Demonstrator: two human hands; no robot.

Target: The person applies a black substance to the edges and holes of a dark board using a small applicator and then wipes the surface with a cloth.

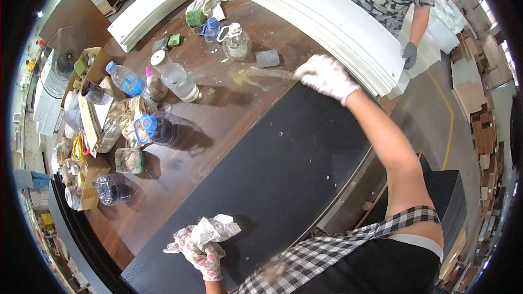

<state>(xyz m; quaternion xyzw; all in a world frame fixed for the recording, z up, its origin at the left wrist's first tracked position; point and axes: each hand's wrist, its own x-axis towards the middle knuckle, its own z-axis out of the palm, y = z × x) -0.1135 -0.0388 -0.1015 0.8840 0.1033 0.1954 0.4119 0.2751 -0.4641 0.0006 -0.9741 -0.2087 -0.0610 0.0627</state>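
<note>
A long black panel point(261, 163) with several small holes lies across the brown table in front of me. My left hand point(204, 258), in a white glove with pink spots, is closed round a crumpled whitish rag point(218, 230) over the panel's near end. My right hand point(327, 78), gloved alike, reaches out to the panel's far end and covers part of that edge. Its fingers look bent but are smeared by motion, and whether they grip the panel is hidden. Left of it, a small clear cup point(267, 58) lies on the brown tabletop point(229, 111).
Bottles stand left: a white-capped clear bottle point(180, 80), a blue-handled jug point(163, 129) and a round jar point(236, 43). A cardboard box point(92, 179) of clutter lines the left edge. White panels point(321, 19) are stacked behind; a gloved co-worker point(387, 0) stands beyond them.
</note>
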